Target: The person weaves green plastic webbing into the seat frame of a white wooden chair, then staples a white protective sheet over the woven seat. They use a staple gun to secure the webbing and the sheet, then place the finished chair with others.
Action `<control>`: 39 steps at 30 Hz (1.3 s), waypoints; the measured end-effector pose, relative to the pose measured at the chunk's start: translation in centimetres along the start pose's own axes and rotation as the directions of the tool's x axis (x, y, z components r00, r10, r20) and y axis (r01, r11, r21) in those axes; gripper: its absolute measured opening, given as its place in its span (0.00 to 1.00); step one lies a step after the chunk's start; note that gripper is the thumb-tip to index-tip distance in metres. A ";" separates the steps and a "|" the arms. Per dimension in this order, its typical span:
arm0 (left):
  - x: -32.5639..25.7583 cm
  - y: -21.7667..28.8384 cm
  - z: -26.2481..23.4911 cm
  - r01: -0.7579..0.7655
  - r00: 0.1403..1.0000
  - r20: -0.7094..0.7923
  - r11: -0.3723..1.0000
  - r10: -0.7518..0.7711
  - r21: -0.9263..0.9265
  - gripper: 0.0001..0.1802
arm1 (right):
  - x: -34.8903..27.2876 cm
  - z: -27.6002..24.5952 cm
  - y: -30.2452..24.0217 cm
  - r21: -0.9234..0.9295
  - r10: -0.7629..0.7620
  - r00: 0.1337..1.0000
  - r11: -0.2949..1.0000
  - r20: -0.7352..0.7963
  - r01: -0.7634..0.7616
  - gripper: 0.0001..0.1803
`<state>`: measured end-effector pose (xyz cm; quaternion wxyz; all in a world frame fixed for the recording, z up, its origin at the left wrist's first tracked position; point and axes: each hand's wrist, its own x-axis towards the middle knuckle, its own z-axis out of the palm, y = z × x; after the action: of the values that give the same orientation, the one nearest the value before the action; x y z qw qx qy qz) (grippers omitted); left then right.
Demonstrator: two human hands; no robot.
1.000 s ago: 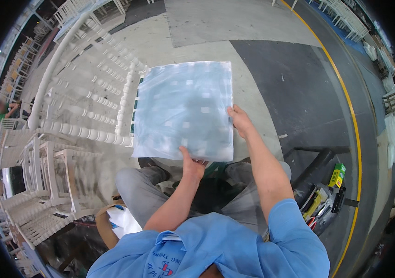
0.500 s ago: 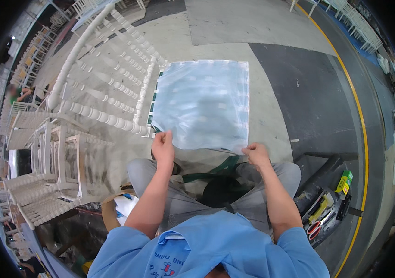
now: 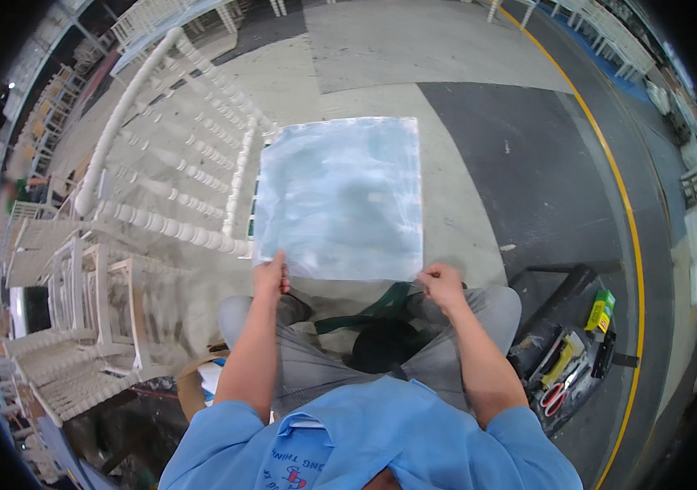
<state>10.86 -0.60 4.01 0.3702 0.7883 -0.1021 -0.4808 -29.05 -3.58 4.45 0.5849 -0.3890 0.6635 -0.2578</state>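
Note:
A thin, pale blue-white translucent sheet [image 3: 340, 196] lies nearly flat in front of me, over the seat of a white chair frame. To its left, the chair's turned-spindle back [image 3: 160, 231] juts out. My left hand [image 3: 271, 279] is closed on the sheet's near left corner, fingers pinched. At the near right corner, my right hand [image 3: 444, 286] pinches the sheet edge between thumb and fingers. Only a strip of the seat's dark green and white webbing shows along the sheet's left side; the rest is covered.
Right of my knee sits a black tool tray [image 3: 532, 363] with red-handled scissors [image 3: 553, 399] and a green-yellow box [image 3: 600, 311]. Unfinished chairs with woven seats [image 3: 71, 363] stand at left, near a cardboard box [image 3: 191, 396]. A blurred person is far left. A yellow line [image 3: 631, 220] crosses the floor.
The sheet looks smoother and tauter, its near left corner drawn out from a bunched fold. My left hand has moved slightly left and toward me. The whole view has shifted a little.

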 end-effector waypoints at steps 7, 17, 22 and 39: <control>0.9 -0.6 0.6 0.099 0.994 -0.012 0.970 -0.104 -0.220 0.16 | 0.8 1.1 -0.4 -0.096 -0.087 0.987 0.993 -0.132 0.075 0.09; 0.2 0.5 0.6 0.034 0.998 -0.037 0.898 -0.056 -0.439 0.09 | 1.3 0.7 -0.3 0.097 -0.059 0.997 0.993 -0.044 0.064 0.06; 1.0 -0.3 -0.1 -0.017 1.000 -0.005 0.814 0.017 -0.581 0.08 | 0.0 1.3 -2.8 0.193 0.010 0.999 0.981 -0.037 -0.003 0.10; -1.1 2.8 1.3 -0.296 0.949 -0.248 0.830 0.197 -0.472 0.18 | 1.6 -0.3 -1.0 -0.002 -0.338 0.929 0.940 0.154 0.342 0.13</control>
<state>9.78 -2.64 6.36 0.6300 0.6862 -0.0385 -0.3616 -29.20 -5.51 4.32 0.5745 -0.5245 0.5435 -0.3154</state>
